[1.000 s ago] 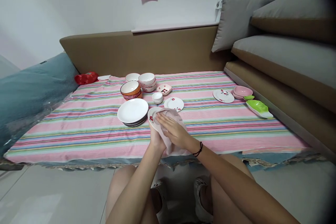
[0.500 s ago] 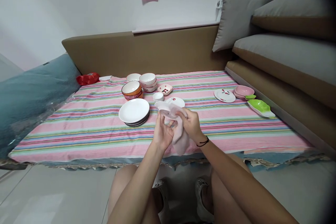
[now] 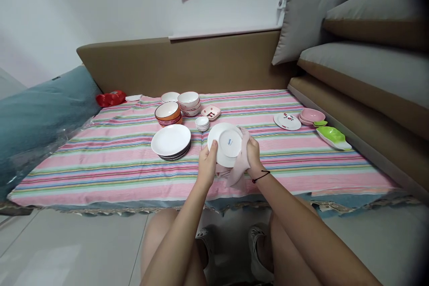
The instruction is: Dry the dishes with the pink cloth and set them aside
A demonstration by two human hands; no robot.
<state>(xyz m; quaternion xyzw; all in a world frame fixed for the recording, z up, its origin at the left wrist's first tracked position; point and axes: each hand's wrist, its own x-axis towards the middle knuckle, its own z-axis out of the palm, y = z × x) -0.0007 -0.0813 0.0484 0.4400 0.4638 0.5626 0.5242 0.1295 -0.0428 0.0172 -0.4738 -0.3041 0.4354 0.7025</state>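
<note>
A white plate [image 3: 224,136] is held up between my hands, tilted so that its underside with a small blue mark faces me. My left hand [image 3: 207,165] grips its left edge, thumb on the underside and fingers behind. Round the right edge, my right hand [image 3: 254,154] presses a pale pink cloth [image 3: 241,167] against the plate; part of the cloth hangs below, and some fingers are hidden behind it. Just beyond the plate stands a stack of small white dishes [image 3: 202,123]. To the left is a stack of larger white plates [image 3: 171,140].
Orange bowls [image 3: 167,111], white bowls [image 3: 188,99] and a patterned square dish [image 3: 211,112] stand farther back on the striped cloth [image 3: 110,152]. At right lie a flowered plate [image 3: 287,121], pink bowls [image 3: 312,115] and a green leaf-shaped dish [image 3: 332,136], beside stacked cushions [image 3: 365,65].
The flowered plate that lay beyond my hands is lifted and turned underside towards me. My left hand has closed on its edge; my right hand has brought the cloth round its right side.
</note>
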